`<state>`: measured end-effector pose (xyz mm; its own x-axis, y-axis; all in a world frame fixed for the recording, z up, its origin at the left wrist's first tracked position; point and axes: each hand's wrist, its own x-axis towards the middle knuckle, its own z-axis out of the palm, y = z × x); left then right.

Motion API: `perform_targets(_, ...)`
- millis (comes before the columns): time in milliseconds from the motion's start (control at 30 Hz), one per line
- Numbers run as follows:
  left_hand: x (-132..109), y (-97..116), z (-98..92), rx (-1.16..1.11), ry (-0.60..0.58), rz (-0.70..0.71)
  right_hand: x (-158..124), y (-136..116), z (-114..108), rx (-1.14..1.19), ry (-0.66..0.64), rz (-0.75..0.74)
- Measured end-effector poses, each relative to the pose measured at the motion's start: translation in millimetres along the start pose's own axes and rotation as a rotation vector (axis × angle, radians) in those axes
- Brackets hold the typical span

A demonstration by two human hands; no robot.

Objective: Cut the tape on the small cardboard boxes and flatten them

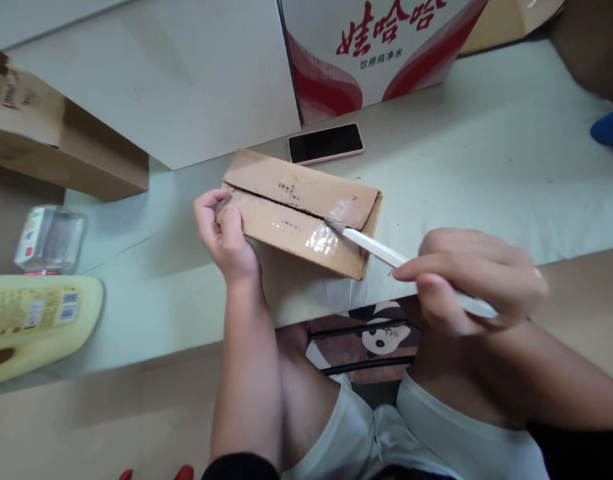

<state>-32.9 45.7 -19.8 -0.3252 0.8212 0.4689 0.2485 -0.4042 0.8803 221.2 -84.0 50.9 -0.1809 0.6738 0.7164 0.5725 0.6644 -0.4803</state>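
A small brown cardboard box (306, 200) lies on a pale green surface (486, 173), its flaps closed and patches of clear tape on the seam. My left hand (225, 233) is closed on the box's left end, holding it. My right hand (469, 280) is closed on a white utility knife (376, 248). The knife's tip touches the taped seam near the box's right end.
A black phone (325, 143) lies just behind the box. A red-and-white printed carton (376, 53) and a white board (156, 80) stand at the back. Brown cardboard boxes (61, 147), a clear plastic packet (50, 239) and a yellow bottle (36, 323) sit at left.
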Motion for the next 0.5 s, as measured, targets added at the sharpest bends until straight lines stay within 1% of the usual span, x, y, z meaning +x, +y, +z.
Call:
perform_targets(33, 0.2, 0.5, 0.2, 0.014, 0.002, 0.003, 0.8, 0.7, 0.9, 0.019, -0.004, -0.034)
perform_targets(100, 0.5, 1.2, 0.5, 0.053, 0.005, 0.006, 2.3, 1.9, 1.5, 0.061, 0.027, -0.091)
perform_targets(200, 0.6, 1.5, 0.3, 0.067, -0.015, -0.016, 3.5, 2.9, -0.2, 0.05, 0.034, -0.077)
perform_targets(300, 0.3, 2.0, 0.1, 0.047, -0.031, -0.046, 3.9, 3.3, -2.8, 0.047, -0.005, -0.093)
perform_targets(367, -0.1, 2.6, 0.5, 0.045, -0.024, -0.045, 4.4, 2.9, -4.8, 0.053, -0.022, -0.128)
perform_targets(500, -0.6, 3.7, 1.7, 0.003, -0.016, -0.021, 5.2, 2.3, -7.9, 0.018, -0.026, -0.087)
